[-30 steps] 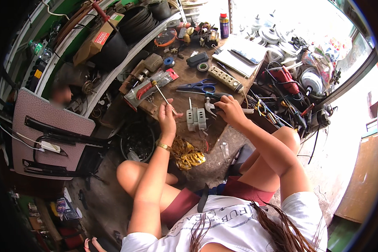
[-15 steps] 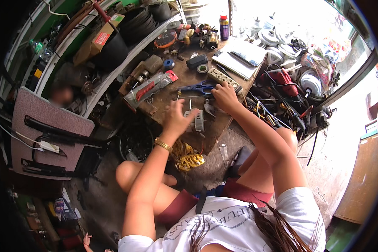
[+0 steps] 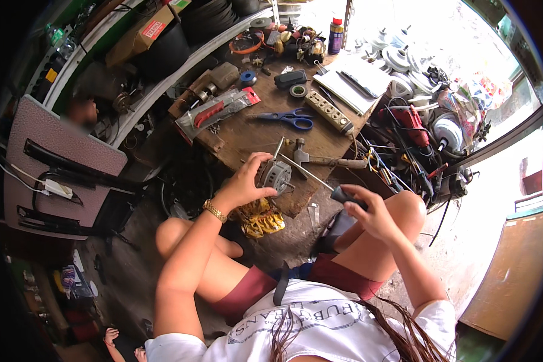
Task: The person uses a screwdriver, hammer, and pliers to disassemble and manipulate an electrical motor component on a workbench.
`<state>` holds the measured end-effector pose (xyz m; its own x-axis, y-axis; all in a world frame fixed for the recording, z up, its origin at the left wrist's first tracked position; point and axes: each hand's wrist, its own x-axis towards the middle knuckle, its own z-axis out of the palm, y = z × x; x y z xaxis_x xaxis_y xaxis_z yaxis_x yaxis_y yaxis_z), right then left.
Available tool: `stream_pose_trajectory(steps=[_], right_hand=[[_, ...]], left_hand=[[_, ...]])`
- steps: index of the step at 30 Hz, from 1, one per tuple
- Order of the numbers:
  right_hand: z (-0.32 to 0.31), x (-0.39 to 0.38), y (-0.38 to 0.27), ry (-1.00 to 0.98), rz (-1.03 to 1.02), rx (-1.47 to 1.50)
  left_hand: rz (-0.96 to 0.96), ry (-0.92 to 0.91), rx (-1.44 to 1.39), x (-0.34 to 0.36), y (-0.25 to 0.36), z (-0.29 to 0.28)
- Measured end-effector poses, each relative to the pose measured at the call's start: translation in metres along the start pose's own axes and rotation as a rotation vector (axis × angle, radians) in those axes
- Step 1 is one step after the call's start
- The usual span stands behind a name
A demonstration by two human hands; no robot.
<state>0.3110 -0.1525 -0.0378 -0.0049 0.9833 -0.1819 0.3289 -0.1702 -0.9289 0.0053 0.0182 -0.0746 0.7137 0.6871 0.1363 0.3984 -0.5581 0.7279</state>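
Left hand (image 3: 245, 184) curled around small grey motor (image 3: 274, 174) at near edge of wooden workbench (image 3: 256, 130), right hand (image 3: 368, 208) closed on screwdriver (image 3: 320, 179), shaft slanting up-left toward motor, shaft tip nearly touching housing.

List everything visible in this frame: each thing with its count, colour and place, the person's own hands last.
small motor: one, grey metal, near edge of the bench, gripped
screwdriver: one, black handle, steel shaft reaching to the motor
wooden bench: one, brown, centre
scissors: one, blue handles, on the bench
power strip: one, beige, bench right side
hammer: one, bench right of the motor
spray can: one, blue with red cap, far edge
power drill: one, red, right pile
left hand: on the motor
right hand: holding the screwdriver handle
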Motion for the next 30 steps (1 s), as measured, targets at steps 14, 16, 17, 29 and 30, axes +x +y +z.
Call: stream_pose_trajectory(steps=[14, 16, 17, 29, 30], right_hand=[[0.021, -0.022, 0.01, 0.032, 0.086, 0.095], [0.017, -0.018, 0.009, 0.008, 0.087, 0.067], [0.012, -0.015, 0.006, -0.016, 0.091, 0.045], [-0.017, 0.018, -0.017, -0.383, 0.372, 0.158], [-0.011, 0.019, -0.008, -0.234, 0.152, -0.14]], left_hand=[[-0.199, 0.076, -0.288, 0.028, -0.029, 0.003], [-0.219, 0.073, -0.302, 0.028, -0.03, 0.004], [-0.226, 0.078, -0.313, 0.028, -0.03, 0.004], [-0.253, 0.111, -0.455, 0.027, -0.039, 0.008], [-0.252, 0.121, -0.481, 0.025, -0.039, 0.008]])
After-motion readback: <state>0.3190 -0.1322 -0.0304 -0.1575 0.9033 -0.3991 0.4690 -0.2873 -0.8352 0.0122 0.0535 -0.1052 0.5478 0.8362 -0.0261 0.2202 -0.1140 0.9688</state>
